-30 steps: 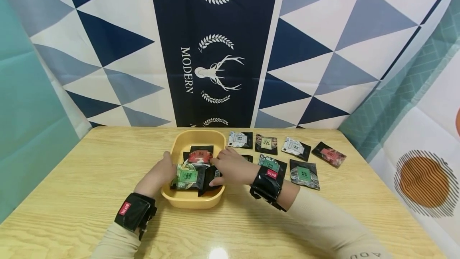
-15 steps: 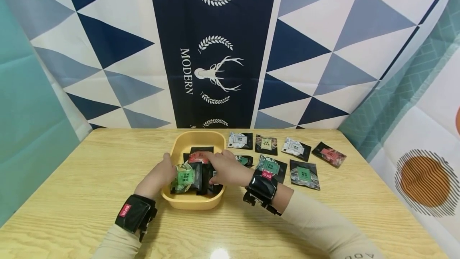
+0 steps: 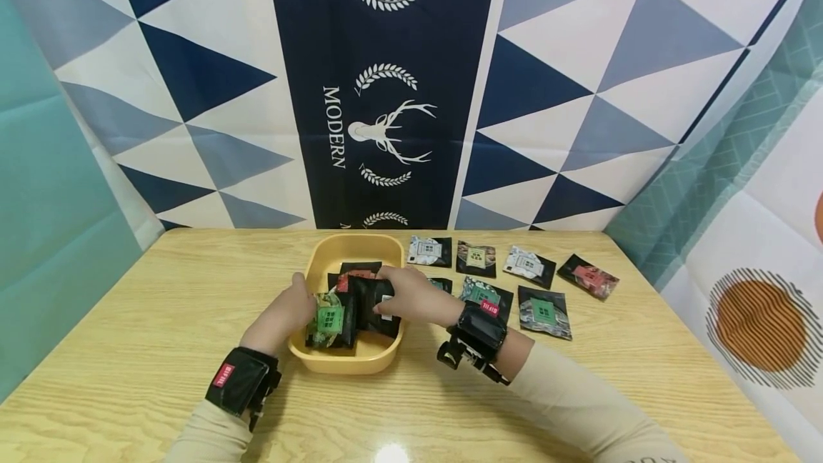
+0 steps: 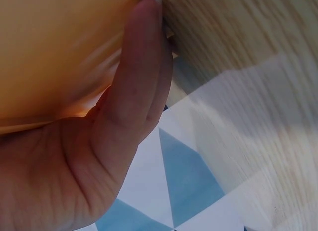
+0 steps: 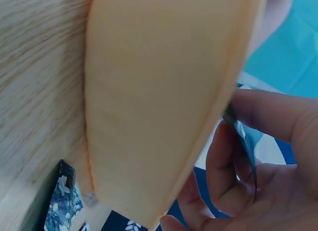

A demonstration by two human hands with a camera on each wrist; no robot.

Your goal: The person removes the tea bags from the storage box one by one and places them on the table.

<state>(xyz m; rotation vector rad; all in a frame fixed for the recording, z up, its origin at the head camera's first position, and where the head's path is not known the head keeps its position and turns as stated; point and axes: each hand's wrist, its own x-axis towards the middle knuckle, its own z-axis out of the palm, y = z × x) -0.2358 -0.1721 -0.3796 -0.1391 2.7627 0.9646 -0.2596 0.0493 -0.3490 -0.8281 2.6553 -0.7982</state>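
Note:
A yellow basket (image 3: 350, 365) holds several black packets with coloured labels. At its left side, my left hand (image 3: 283, 316) grips the wall; the left wrist view shows that hand's fingers (image 4: 136, 67) lying along the outside of the basket (image 4: 54, 52), its thumb out of sight. My right hand (image 3: 418, 296) pinches a black packet (image 3: 369, 299) by its right edge, back side up, inside the basket's right part. In the right wrist view the packet (image 5: 246, 146) stands edge-on between thumb and fingers. Left of it lies a green-labelled packet (image 3: 329, 319), and behind, a red-labelled one (image 3: 350, 279).
Several packets lie on the wooden table right of the basket: white-labelled (image 3: 429, 251), yellow-labelled (image 3: 476, 257), green-labelled (image 3: 543, 311) and red-labelled (image 3: 590, 276). One green-labelled packet (image 3: 441, 284) is partly behind my right hand. Patterned cloth (image 3: 386, 127) hangs behind the table.
The black packet in my right hand has risen and its back now faces up more. The green-labelled packet beside it has shifted and tilted slightly. My left hand has stayed at the basket's side.

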